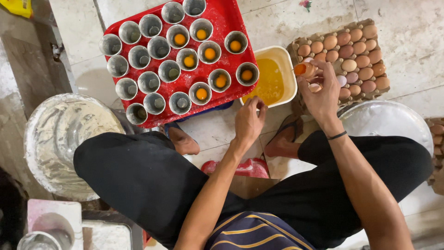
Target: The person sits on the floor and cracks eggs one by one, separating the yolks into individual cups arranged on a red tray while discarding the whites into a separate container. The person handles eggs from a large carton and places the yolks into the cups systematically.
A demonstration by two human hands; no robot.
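Observation:
My right hand (320, 92) holds two halves of a cracked eggshell (305, 70), one with an orange yolk in it, just right of a cream tub (280, 55) of yellowish egg liquid. My left hand (248, 121) hovers with curled fingers at the tub's near edge, holding nothing that I can see. A red tray (226, 18) carries several small metal cups (149, 82); several on the right side hold a yolk (201, 94), the others look empty. A cardboard carton (323, 37) of brown eggs (365, 74) lies behind my right hand.
A large floury metal bowl (60, 139) stands at the left and another metal basin (388, 122) at the right. My black-trousered legs and sandalled feet (282, 143) rest on the tiled floor. A second egg carton (437, 139) pokes in at the right edge.

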